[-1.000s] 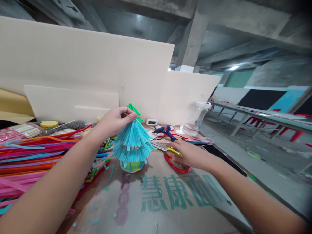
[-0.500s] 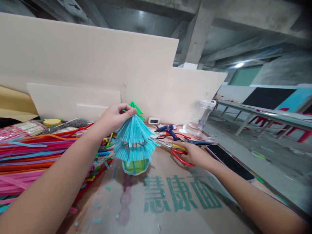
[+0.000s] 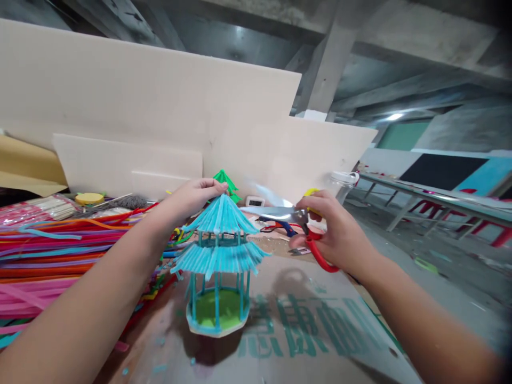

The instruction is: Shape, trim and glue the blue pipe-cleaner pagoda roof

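My left hand (image 3: 202,192) pinches the tip of a blue model pavilion (image 3: 220,258) made of fuzzy pipe cleaner strips. Two tiers of fringed roof sit above thin blue posts and a green-floored polygonal base. The pavilion hangs upright just over the board. In my right hand (image 3: 332,226) is a pair of scissors (image 3: 302,216) with one red and one yellow handle. Their blades are spread and point left toward the upper roof; whether they touch it I cannot tell. Behind the pavilion stands a green roof-like piece (image 3: 224,181), partly covered.
Bundles of coloured pipe cleaners (image 3: 60,261) cover the left side. A white timer (image 3: 255,201), a blue glue gun (image 3: 288,228) and a clear jar (image 3: 342,184) stand at the back. A cardboard sheet with green lettering (image 3: 304,325) lies in front.
My right hand has lifted the scissors off the table and opened their blades toward the roof. My left hand has tilted the pavilion so that its posts and base show more fully.
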Demonstrator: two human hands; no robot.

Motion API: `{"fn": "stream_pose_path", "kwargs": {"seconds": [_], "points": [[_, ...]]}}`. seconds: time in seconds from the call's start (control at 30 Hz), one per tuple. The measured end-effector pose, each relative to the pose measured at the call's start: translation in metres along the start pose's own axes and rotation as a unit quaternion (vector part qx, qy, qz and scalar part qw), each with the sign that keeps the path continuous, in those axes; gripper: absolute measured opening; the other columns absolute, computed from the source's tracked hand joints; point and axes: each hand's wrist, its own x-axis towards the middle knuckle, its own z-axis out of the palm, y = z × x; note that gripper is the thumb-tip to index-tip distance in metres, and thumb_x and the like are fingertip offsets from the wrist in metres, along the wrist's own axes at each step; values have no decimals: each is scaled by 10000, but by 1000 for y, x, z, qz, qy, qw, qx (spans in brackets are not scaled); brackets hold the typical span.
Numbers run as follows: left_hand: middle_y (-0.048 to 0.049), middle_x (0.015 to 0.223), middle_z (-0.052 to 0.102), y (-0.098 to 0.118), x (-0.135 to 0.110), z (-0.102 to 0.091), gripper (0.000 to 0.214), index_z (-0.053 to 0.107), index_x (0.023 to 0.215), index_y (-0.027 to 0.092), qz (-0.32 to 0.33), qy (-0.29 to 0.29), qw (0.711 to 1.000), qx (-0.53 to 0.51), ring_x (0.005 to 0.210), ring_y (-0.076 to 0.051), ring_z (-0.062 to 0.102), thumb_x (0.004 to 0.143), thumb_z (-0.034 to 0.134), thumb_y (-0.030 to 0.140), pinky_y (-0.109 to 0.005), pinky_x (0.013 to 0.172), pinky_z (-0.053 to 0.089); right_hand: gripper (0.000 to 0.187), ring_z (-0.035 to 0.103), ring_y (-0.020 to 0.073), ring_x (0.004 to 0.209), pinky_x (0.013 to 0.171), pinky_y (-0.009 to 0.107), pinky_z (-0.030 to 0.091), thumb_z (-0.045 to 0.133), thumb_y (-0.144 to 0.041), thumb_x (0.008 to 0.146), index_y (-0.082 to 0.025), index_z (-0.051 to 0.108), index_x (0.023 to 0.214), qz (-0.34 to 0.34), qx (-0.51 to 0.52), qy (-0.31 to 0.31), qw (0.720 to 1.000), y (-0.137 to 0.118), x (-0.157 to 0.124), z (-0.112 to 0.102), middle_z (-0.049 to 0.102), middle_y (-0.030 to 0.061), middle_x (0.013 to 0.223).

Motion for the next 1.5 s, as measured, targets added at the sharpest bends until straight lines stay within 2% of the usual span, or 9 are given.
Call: {"fn": "stream_pose_path", "kwargs": {"seconds": [0.1, 0.17, 0.33, 0.5, 0.77, 1.07, 1.5], "points": [[11, 594, 539, -1, -1, 0, 326, 613, 825, 203, -5, -10, 1000, 23, 462, -129, 474, 753, 641, 520, -246, 440, 332, 502, 531, 192, 773, 617, 285, 413, 680, -502, 776, -199, 550, 1155, -70, -61, 25, 995, -6, -2, 7, 551, 68, 882], [19, 589, 508, 2, -2, 1, 328, 594, 817, 207, -3, -11, 999, 31, 464, -120, 454, 771, 627, 530, -240, 444, 328, 489, 510, 185, 737, 602, 283, 388, 665, -522, 781, -185, 576, 1123, -98, -90, 21, 991, -4, -11, 13, 547, 65, 840], [22, 604, 488, 9, -6, 4, 313, 584, 800, 201, 7, 1, 999, 53, 473, -113, 434, 779, 622, 511, -230, 444, 321, 438, 472, 179, 722, 610, 286, 340, 624, -568, 795, -200, 635, 1033, -99, -171, 8, 980, 5, -23, 17, 545, 63, 818], [18, 629, 516, 16, -10, 10, 303, 582, 761, 186, 3, -15, 998, 58, 499, -104, 455, 767, 634, 485, -220, 463, 350, 458, 426, 164, 682, 592, 291, 300, 574, -620, 807, -221, 639, 1022, -141, -226, 3, 964, -1, -20, 14, 506, 44, 792], [-3, 645, 545, 22, -16, 16, 344, 605, 805, 164, 4, -29, 997, 78, 517, -114, 478, 770, 616, 506, -210, 450, 368, 428, 438, 177, 709, 602, 306, 314, 545, -591, 841, -223, 636, 1041, -148, -240, -7, 959, -8, -18, 11, 508, 51, 809], [12, 621, 554, 21, -15, 19, 314, 614, 800, 182, -3, -39, 996, 75, 496, -120, 489, 763, 624, 494, -227, 455, 346, 419, 399, 178, 679, 576, 313, 294, 546, -597, 838, -230, 644, 1015, -149, -274, 14, 950, -15, -18, 10, 477, 47, 763], [16, 647, 520, 18, -15, 18, 359, 605, 822, 171, 6, -54, 996, 77, 518, -106, 465, 777, 623, 526, -210, 457, 324, 391, 381, 182, 679, 594, 313, 285, 610, -523, 820, -222, 609, 1070, -155, -260, 21, 953, -19, -17, 12, 455, 43, 777]]}}
